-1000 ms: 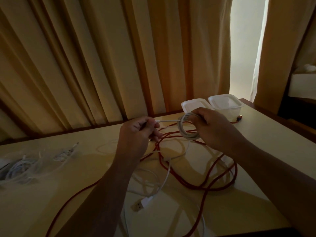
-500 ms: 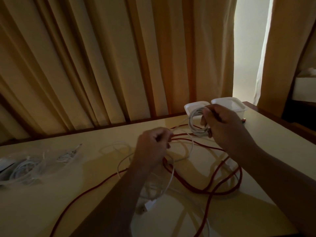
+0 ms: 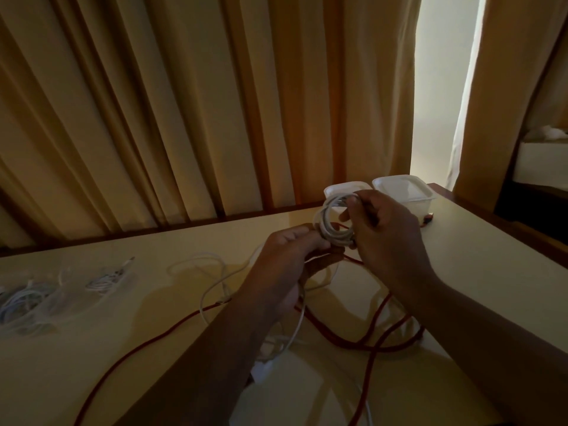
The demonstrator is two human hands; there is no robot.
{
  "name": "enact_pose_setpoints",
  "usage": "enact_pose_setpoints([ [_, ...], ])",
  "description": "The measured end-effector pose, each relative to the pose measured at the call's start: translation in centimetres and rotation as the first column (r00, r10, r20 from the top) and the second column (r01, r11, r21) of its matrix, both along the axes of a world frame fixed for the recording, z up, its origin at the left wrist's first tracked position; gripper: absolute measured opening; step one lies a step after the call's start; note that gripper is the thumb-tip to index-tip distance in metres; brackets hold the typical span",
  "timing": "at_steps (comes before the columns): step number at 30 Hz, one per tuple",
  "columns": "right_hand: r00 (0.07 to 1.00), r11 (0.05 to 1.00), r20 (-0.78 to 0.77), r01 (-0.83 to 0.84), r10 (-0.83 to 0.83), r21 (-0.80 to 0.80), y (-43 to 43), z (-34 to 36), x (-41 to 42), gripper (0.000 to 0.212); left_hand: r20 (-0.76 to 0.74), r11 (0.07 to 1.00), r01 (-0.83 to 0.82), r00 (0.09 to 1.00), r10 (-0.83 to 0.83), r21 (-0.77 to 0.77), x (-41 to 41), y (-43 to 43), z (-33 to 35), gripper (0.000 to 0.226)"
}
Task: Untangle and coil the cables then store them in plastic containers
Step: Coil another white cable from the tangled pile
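On the near part of the table (image 3: 476, 256), a red cable (image 3: 396, 349) lies in loose loops. Above it, the left hand (image 3: 285, 259) pinches a slack white cable (image 3: 201, 305) just beside the white coil (image 3: 330, 229), which the right hand (image 3: 390, 241) grips in curled fingers. Just beyond stand two plastic containers (image 3: 402, 192).

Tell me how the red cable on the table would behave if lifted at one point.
Likely floppy: the red cable lies in loose curves across the table. It would probably drag its slack along and snag, since the white cable crosses it.
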State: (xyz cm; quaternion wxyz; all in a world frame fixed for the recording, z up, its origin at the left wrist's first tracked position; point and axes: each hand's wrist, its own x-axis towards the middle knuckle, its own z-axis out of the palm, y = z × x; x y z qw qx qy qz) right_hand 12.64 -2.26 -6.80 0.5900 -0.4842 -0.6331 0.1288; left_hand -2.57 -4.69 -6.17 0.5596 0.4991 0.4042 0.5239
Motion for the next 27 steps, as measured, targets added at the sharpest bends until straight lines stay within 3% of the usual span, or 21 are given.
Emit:
enact_pose_setpoints([
  [3, 1.0, 1.0, 0.002, 0.0, 0.0, -0.004, 0.1, 0.0, -0.1, 0.025, 0.033, 0.997, 0.07, 0.997, -0.07, -0.02, -0.2, -0.2, 0.1, 0.028],
  [15, 0.998, 0.998, 0.01, -0.063, 0.063, -0.022, 0.3, -0.5, -0.4, 0.025, 0.05, 0.999, 0.037, 0.998, -0.036, -0.023, -1.0, 0.0, 0.6, 0.026],
  [23, 0.99, 0.99, 0.03, -0.135, 0.136, -0.032, 0.3, -1.0, -1.0, 0.025, 0.285, 0.984, 0.121, 0.955, -0.081, -0.129, -0.7, 0.0, 0.8, 0.042],
  [27, 0.991, 0.992, 0.046, -0.122, 0.123, -0.006, 0.6, -0.8, -1.0, 0.024, 0.341, 0.986, 0.049, 0.94, 0.008, -0.158, -1.0, 0.5, 0.8, 0.047],
])
